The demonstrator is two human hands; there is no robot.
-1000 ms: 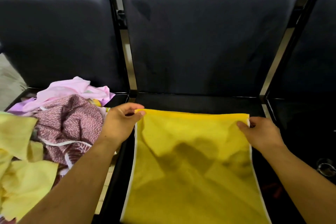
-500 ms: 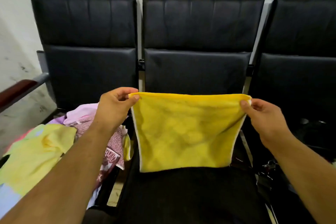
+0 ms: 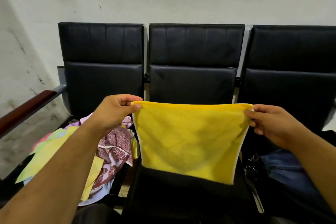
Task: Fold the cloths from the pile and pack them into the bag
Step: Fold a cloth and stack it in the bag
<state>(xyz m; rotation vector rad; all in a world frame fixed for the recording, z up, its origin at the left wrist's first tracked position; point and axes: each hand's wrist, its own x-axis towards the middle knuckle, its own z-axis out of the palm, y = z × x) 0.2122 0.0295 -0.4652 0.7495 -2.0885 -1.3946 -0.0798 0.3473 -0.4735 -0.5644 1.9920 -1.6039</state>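
Here, in the head view, a person holds a yellow cloth point(image 3: 189, 138) up in front of a row of black padded chairs. The left hand point(image 3: 112, 112) pinches the cloth's top left corner between thumb and forefinger, the other fingers curled beneath. The right hand point(image 3: 271, 125) pinches the top right corner the same way. Stretched between them, the top edge runs left to right, dipping slightly toward the right; that is the cloth's long axis. The shorter sides, trimmed in white, hang downward. The lower edge hangs in front of the middle seat point(image 3: 181, 192); whether it touches the cushion cannot be told.

On the left seat lies the pile of cloths point(image 3: 111, 152), loose and unfolded: a maroon patterned piece on top, with pale yellow, lilac and pink pieces around it. A wooden armrest point(image 3: 23, 112) runs beside the pile.

On the right seat sits a dark bag point(image 3: 291, 196) with metal clips. Blue fabric point(image 3: 280, 165) shows at its top; whether that lies inside the bag cannot be told.
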